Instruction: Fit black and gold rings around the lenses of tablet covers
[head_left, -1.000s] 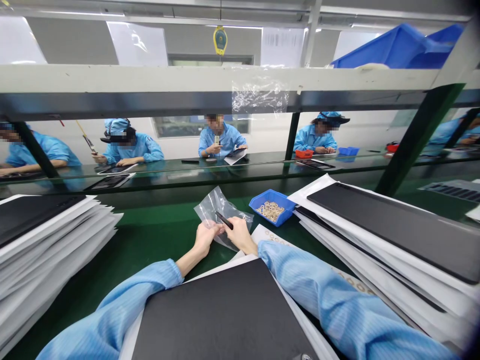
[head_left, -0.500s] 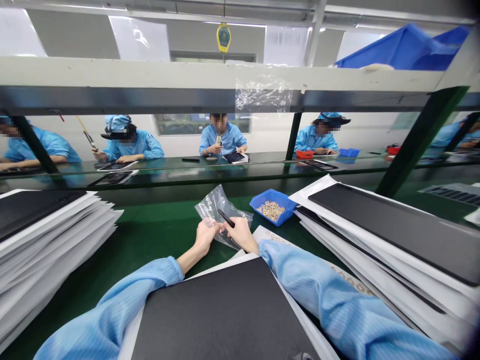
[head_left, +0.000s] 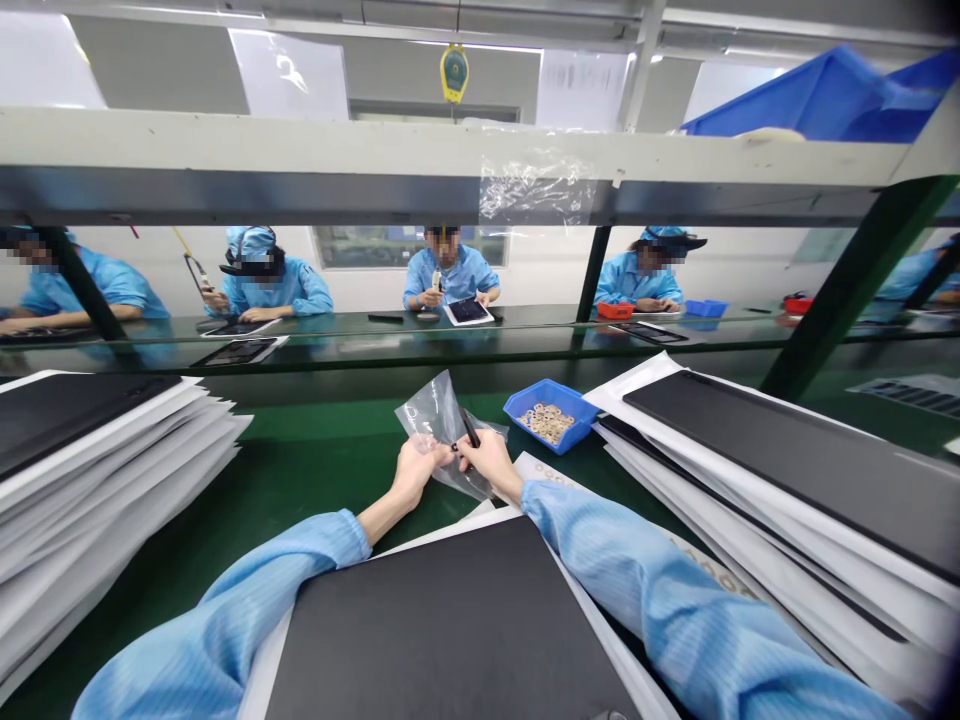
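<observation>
Since the picture half a second ago, the dark stick (head_left: 470,428) has tipped more upright, and a tiny dark bit (head_left: 454,447) now shows between the two hands. The right hand (head_left: 491,460) has its fingers curled around the stick. The left hand (head_left: 416,470) has its fingertips bunched close by the tiny bit, but I can't tell if they pinch it, the bag, or nothing. The clear bag (head_left: 431,405) is just behind and under both hands, on the green table (head_left: 330,440). The blue tray (head_left: 577,433) of little rings (head_left: 547,422) is near it, to the right.

The bag looks thin, light, floppy and maybe slippery, so an edge or corner seems best to grab. The stick looks stiff and light, good to hold near its middle. The bit looks easy to drop, so it likely needs a soft pinch with fingertips.
</observation>
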